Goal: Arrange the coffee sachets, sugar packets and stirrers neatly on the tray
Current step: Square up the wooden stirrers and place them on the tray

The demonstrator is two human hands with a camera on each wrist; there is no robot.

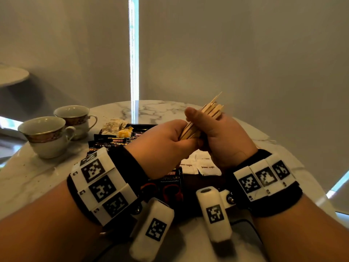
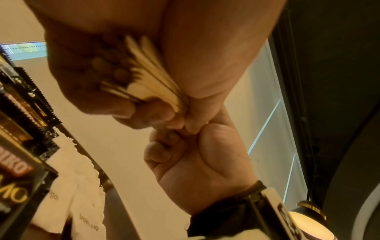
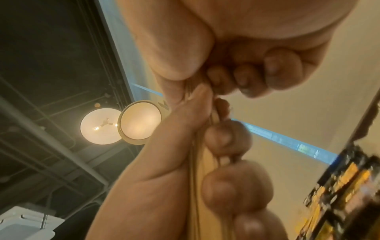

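Both hands hold one bundle of wooden stirrers (image 1: 211, 108) in the air above the dark tray (image 1: 200, 182). My left hand (image 1: 170, 140) grips the bundle's near ends (image 2: 144, 78). My right hand (image 1: 213, 133) is curled round its middle (image 3: 207, 162), thumb up, and the far tips fan out past it. Black Kopiko coffee sachets (image 1: 113, 140) lie on the tray's left side, with another sachet (image 1: 170, 178) under my left wrist. White brown-sugar packets (image 1: 204, 166) lie below my hands, and also show in the left wrist view (image 2: 82, 194).
Two gold-rimmed teacups (image 1: 47, 135) (image 1: 75, 118) stand on the marble table (image 1: 37, 176), left of the tray. Crumpled paper (image 1: 113, 125) and a small yellow wrapper (image 1: 123, 133) sit at the tray's far left corner. A grey wall lies behind the round table.
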